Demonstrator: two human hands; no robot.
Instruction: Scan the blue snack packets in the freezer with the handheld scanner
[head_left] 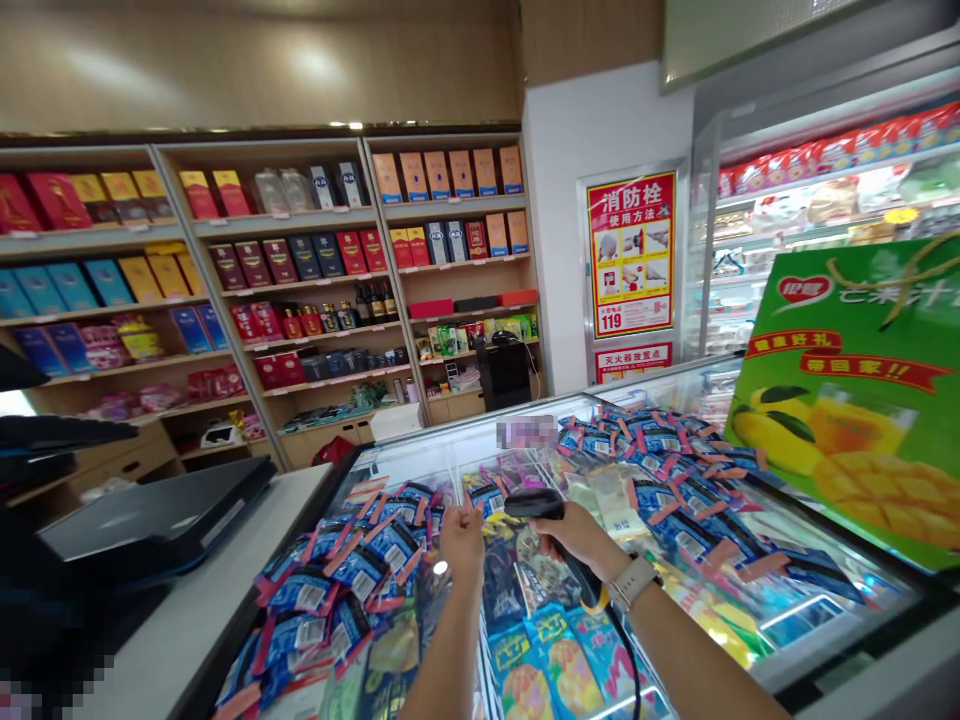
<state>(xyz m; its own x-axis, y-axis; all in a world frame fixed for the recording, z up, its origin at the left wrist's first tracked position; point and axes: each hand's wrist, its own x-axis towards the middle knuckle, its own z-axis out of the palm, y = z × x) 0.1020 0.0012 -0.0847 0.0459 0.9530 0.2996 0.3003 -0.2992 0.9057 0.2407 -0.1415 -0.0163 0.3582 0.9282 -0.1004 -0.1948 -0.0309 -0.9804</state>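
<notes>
Forearms: both rise from the lower edge of the view, over the glass lid of a chest freezer [795, 620].
Right hand [574, 535]: fingers wrapped around the handle of a black barcode scanner [534, 503], whose head points to the left; a pale wristwatch [632, 582] sits on the wrist, and a dark cable [626, 660] trails down from the handle past a yellow band.
Left hand [461, 540]: raised just beside the scanner head, thumb and fingertips pinched on something thin and pale; what it is cannot be told.
Light spot: a small bright reflection lies on the glass just below the left hand.
Freezer contents: blue-and-red packets [337, 590] heaped on the left and along the far right [660, 470]; packets printed with mango pictures [544, 665] lie nearest the viewer, between the forearms.
Green carton [847, 400]: printed with mangoes and red banners, standing tilted on the right end of the freezer.
Counter [187, 620]: pale surface left of the freezer, bearing a dark flat device [157, 520].
Back wall shelving [300, 290]: wooden shelves stocked with boxed goods in red, blue, yellow and orange, with bottles on a middle shelf.
Red poster [631, 255]: fixed to the white wall right of the shelving, with a smaller red sign beneath it.
Refrigerated case [825, 190]: lit open shelves at upper right, behind the green carton.
</notes>
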